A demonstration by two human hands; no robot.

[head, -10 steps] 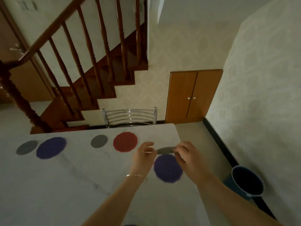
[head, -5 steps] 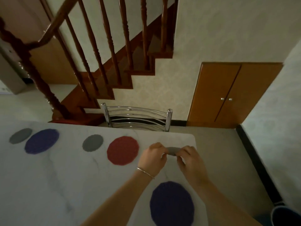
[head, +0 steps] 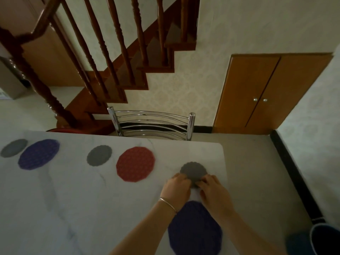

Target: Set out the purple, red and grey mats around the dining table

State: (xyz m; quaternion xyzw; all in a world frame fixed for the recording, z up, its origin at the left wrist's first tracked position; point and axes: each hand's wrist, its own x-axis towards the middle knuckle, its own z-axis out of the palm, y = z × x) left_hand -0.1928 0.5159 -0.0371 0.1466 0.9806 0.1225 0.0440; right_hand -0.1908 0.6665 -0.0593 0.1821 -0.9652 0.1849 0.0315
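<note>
A small round grey mat [head: 193, 170] lies flat near the far right corner of the white marble dining table [head: 73, 199]. My left hand [head: 177, 186] and my right hand [head: 214, 193] both pinch its near edge. A large purple mat [head: 195, 229] lies on the table under my wrists. To the left sit a red mat [head: 135, 164], a second small grey mat [head: 99, 155], another purple mat [head: 39, 154] and a third grey mat [head: 14, 147].
A chrome chair [head: 152, 124] is pushed in at the table's far edge. Behind it are a wooden staircase [head: 110, 74] and a low wooden cupboard [head: 266, 92]. A dark bin [head: 323, 236] stands on the floor at the lower right, by the wall.
The small grey mat, held edge-on above the table before, now lies flat on the table beyond the near purple mat. Both hands came down with it, and the view tilted down.
</note>
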